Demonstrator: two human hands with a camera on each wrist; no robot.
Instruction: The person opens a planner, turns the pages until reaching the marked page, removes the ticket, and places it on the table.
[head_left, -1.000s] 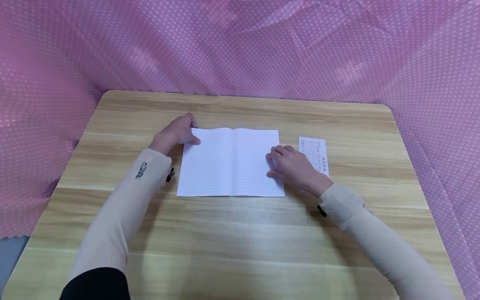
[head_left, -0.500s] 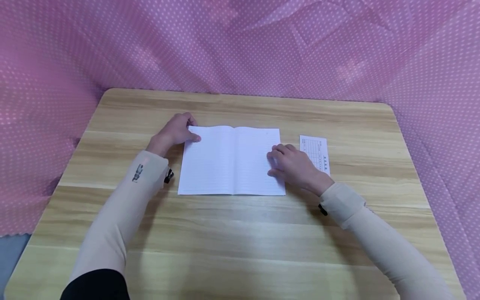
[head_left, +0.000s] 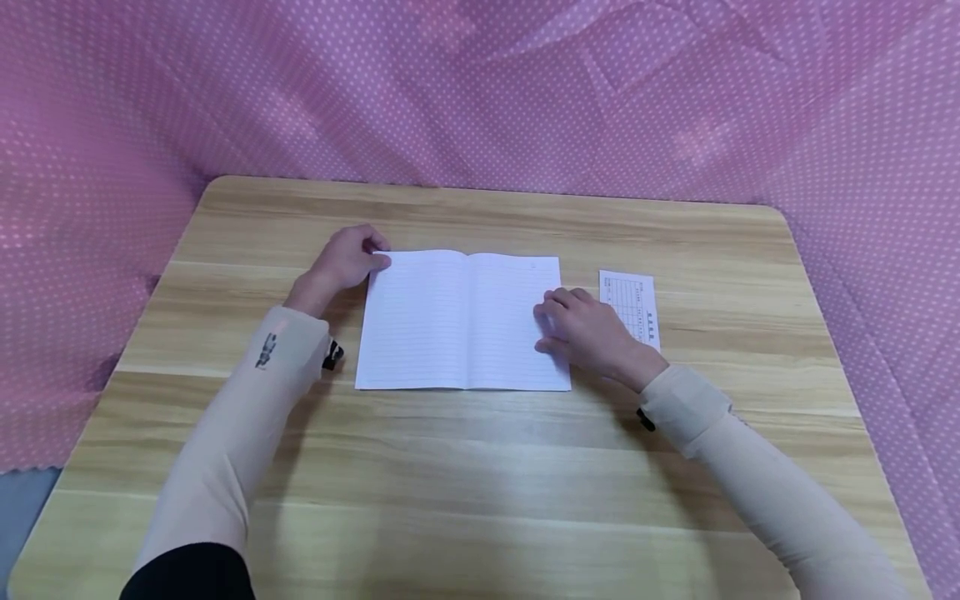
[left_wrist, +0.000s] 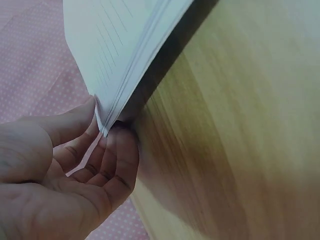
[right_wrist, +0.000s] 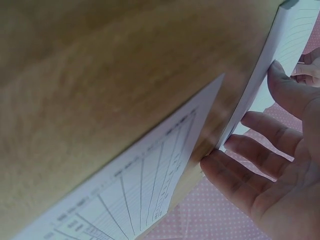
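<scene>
An open notebook (head_left: pixel 420 325) with lined white pages lies flat on the wooden table, its fold running down the middle. My left hand (head_left: pixel 347 257) pinches its far left corner. In the left wrist view the thumb (left_wrist: pixel 82 114) lies on the page side and the fingers curl beneath the stacked sheets (left_wrist: pixel 135 65). On the right page, near the outer edge, my right hand (head_left: pixel 588 336) rests its fingertips. The right wrist view shows those fingers (right_wrist: pixel 265 130) spread and lightly bent along the notebook's edge.
A small printed sheet with a ruled table (head_left: pixel 628 304) lies right of the notebook, partly covered by my right hand and wrist. Pink dotted cloth (head_left: pixel 480 100) hangs behind and beside the wooden table (head_left: pixel 465 483).
My left hand has shifted slightly left, its thumb sliding outward to the notebook's far left corner. The right hand stays in place on the right page.
</scene>
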